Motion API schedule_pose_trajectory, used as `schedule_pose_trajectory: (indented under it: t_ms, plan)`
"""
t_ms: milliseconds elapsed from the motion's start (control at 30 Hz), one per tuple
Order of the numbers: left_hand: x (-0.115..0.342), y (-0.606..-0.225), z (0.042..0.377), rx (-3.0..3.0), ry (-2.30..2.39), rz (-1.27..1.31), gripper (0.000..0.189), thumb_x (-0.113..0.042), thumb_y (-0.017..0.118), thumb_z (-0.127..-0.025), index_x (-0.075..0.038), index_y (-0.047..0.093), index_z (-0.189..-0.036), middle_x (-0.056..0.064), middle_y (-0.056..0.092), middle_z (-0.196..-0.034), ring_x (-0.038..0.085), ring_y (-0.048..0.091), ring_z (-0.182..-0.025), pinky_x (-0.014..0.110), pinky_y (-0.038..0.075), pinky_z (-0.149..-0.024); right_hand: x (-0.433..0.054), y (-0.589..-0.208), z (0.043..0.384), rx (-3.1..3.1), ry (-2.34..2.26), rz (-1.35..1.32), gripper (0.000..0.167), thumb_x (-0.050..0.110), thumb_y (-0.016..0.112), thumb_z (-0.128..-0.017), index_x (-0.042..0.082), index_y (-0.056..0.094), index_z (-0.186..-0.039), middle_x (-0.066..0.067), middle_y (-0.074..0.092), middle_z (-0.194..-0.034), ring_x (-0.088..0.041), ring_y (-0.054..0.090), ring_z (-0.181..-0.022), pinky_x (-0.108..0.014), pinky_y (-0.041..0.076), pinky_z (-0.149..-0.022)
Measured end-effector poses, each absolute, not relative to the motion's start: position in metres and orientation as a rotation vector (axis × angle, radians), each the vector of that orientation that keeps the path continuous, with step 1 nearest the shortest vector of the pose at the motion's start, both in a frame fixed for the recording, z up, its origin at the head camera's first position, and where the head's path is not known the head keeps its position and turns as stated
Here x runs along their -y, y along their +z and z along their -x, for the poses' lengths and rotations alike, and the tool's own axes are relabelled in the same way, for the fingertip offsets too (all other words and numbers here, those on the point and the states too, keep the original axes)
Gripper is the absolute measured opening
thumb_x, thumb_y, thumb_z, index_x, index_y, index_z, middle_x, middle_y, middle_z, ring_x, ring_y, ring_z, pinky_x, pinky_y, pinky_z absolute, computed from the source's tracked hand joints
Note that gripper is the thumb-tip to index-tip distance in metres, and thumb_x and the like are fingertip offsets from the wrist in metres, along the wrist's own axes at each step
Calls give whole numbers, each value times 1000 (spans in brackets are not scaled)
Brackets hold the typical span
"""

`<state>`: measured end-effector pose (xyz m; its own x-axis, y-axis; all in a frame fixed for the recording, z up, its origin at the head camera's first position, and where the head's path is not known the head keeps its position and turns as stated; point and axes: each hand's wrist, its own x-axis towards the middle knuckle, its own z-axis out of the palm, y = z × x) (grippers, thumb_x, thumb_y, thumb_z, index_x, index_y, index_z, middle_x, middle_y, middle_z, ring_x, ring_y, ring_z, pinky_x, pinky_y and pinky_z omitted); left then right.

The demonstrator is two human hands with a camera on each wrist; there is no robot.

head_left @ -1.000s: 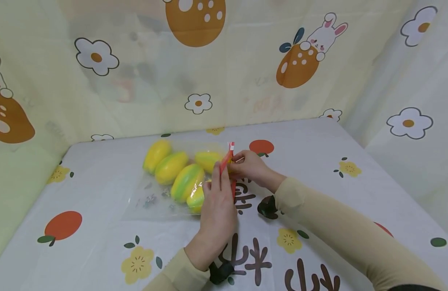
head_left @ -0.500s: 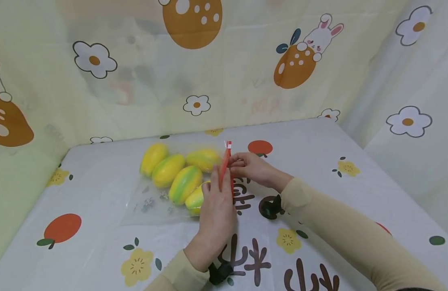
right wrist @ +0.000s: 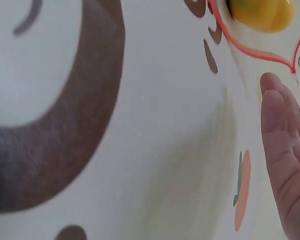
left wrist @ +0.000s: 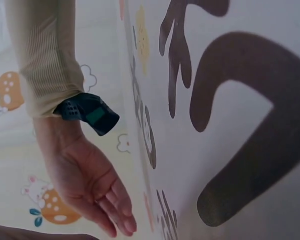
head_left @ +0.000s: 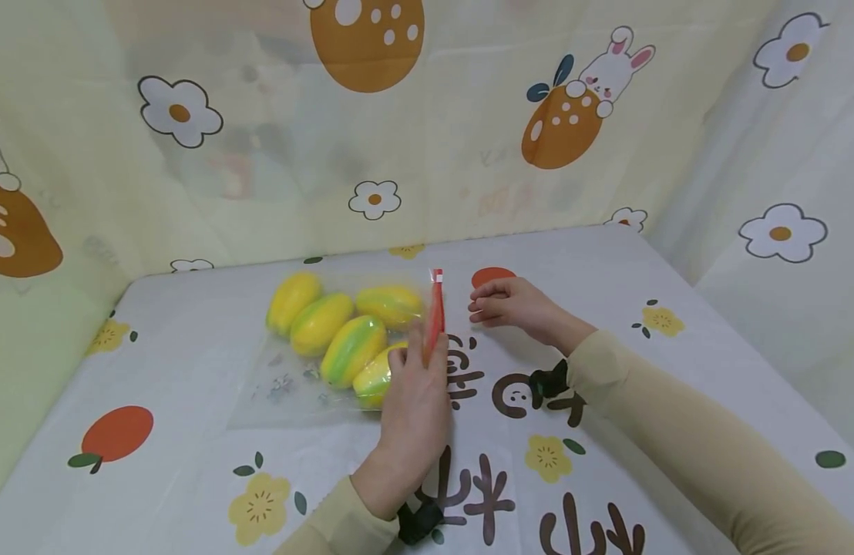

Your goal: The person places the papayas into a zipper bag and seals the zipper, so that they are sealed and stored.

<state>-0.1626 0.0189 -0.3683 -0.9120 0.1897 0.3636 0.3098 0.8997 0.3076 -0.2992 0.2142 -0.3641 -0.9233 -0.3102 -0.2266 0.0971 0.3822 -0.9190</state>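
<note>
A clear plastic zip bag (head_left: 281,385) with a red zip edge (head_left: 435,312) lies on the table, holding several yellow oval fruits (head_left: 354,351) with green stripes. My left hand (head_left: 416,408) grips the near part of the bag's mouth, fingers at the red edge. In the right wrist view, the two red strips (right wrist: 250,51) stand apart and meet at a corner, with a yellow fruit (right wrist: 262,12) behind them. To the right of the bag, my right hand (head_left: 513,304) is in the air, fingers loosely bent and holding nothing. The left wrist view also shows this right hand (left wrist: 92,182).
A white tablecloth (head_left: 184,347) printed with fruit, flowers and dark lettering covers the table. Behind it hangs a cream curtain (head_left: 455,146) with rabbits and flowers, and a pale curtain (head_left: 781,169) borders the right side. Each wrist wears a dark device, such as the right one (head_left: 548,383).
My right hand has let go of the bag's red edge and moved off to the right. The left hand stays at the bag's mouth; the fruits lie nearly where they were.
</note>
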Motion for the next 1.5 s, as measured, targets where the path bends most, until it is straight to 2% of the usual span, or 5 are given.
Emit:
schedule_pose_trajectory:
  t_ms: [133, 433, 867, 1200, 1500]
  plan:
    - [-18, -369, 162, 2769, -475, 411, 53, -1, 76, -86, -12, 65, -136, 21, 51, -150, 35, 53, -100, 29, 54, -61, -213, -367, 306, -2307, -1550, 169, 43, 10, 55, -105, -14, 48, -139, -33, 59, -137, -19, 72, -107, -32, 58, -96]
    - [-21, -366, 158, 2857, -484, 436, 54, -6, 79, -86, -17, 66, -137, 18, 47, -156, 31, 52, -104, 25, 56, -63, -194, -366, 320, -2308, -1546, 80, 47, 11, 53, -105, -11, 45, -145, -31, 56, -143, -41, 60, -130, -44, 51, -108]
    - [-22, -370, 156, 2781, -539, 451, 51, -2, 78, -86, -10, 65, -135, 20, 54, -147, 32, 57, -102, 29, 60, -71, -173, -370, 325, -2301, -1482, -27, 51, 24, 57, -105, 0, 45, -149, -22, 58, -144, -35, 62, -129, -43, 50, -109]
    - [-20, -373, 157, 2718, -561, 416, 55, 3, 77, -84, -1, 60, -136, 21, 59, -137, 30, 59, -96, 31, 60, -73, -179, -375, 303, -2398, -1390, 120, 43, 15, 61, -101, -5, 56, -139, -22, 69, -126, -29, 69, -109, -37, 55, -100]
    - [-20, -370, 159, 2703, -572, 368, 65, -3, 82, -82, -5, 56, -142, 19, 58, -138, 29, 60, -100, 30, 59, -77, -173, -375, 264, -2320, -1304, 469, 36, 14, 67, -97, 0, 67, -130, -10, 76, -111, -14, 67, -92, -31, 55, -88]
